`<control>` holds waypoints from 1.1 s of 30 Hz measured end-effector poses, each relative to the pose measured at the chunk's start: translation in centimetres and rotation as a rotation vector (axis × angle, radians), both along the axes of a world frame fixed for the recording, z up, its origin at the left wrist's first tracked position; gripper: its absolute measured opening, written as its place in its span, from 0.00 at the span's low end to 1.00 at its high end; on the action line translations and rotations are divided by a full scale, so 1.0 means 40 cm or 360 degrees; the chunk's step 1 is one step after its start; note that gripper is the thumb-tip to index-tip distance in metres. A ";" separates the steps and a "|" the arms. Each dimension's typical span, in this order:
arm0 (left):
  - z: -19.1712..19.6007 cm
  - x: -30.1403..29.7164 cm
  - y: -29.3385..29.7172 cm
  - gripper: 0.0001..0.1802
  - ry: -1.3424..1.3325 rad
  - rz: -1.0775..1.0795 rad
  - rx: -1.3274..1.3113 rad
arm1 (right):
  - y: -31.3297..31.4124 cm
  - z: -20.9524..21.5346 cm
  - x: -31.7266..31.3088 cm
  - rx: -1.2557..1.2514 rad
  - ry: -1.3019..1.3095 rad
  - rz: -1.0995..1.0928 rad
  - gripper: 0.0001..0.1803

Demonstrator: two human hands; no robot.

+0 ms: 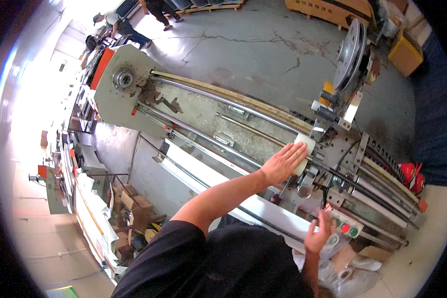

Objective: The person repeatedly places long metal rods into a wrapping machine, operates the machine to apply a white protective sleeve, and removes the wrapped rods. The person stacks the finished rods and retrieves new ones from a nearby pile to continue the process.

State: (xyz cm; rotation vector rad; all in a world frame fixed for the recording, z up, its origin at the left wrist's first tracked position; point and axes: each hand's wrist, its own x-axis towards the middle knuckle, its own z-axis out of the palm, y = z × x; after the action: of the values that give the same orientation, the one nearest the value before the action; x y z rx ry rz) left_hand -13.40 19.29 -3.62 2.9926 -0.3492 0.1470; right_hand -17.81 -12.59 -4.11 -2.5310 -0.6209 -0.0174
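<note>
My left hand (285, 161) lies flat with straight fingers against a white block (305, 145) on the machine's carriage (333, 144). A thin metal rod (251, 129) runs up to this block from the left. Lower right, my right hand (320, 232) is slightly blurred, its thumb apart from loosely bent fingers, and I see nothing held in it. Just above its fingertips is a black lever (325, 197); whether they touch cannot be made out. Beside this hand sits a control box (350, 222) with red and green buttons.
Long steel rails (203, 95) lead to a pale green headstock (124, 94) with a round chuck. A large grey wheel (349, 54) stands behind the carriage. At right are red fire extinguishers (412, 176). Cardboard boxes (138, 211) lie lower left. People (115, 27) are at the far left.
</note>
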 end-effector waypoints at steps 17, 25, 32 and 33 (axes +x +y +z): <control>0.068 -0.079 0.238 0.48 -0.0033 0.0018 -0.0004 | 0.349 -0.005 -0.148 0.0276 0.0364 0.0673 0.18; -0.043 -0.157 0.563 0.38 -0.0168 -0.0009 -0.0088 | 0.760 -0.089 -0.220 0.0285 0.0307 0.0619 0.15; -0.084 -0.240 0.822 0.35 -0.0368 -0.0055 -0.0130 | 1.152 -0.082 -0.405 0.0205 0.0295 0.0299 0.14; -0.091 -0.262 0.863 0.35 -0.0345 -0.0032 -0.0147 | 1.211 -0.075 -0.430 0.0158 0.0299 0.0314 0.15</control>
State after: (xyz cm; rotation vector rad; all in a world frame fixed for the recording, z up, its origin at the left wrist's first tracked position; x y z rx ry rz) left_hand -23.87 53.80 -7.28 2.8860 -0.3825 0.4743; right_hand -35.02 35.86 -7.11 -2.3319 -0.7699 0.2511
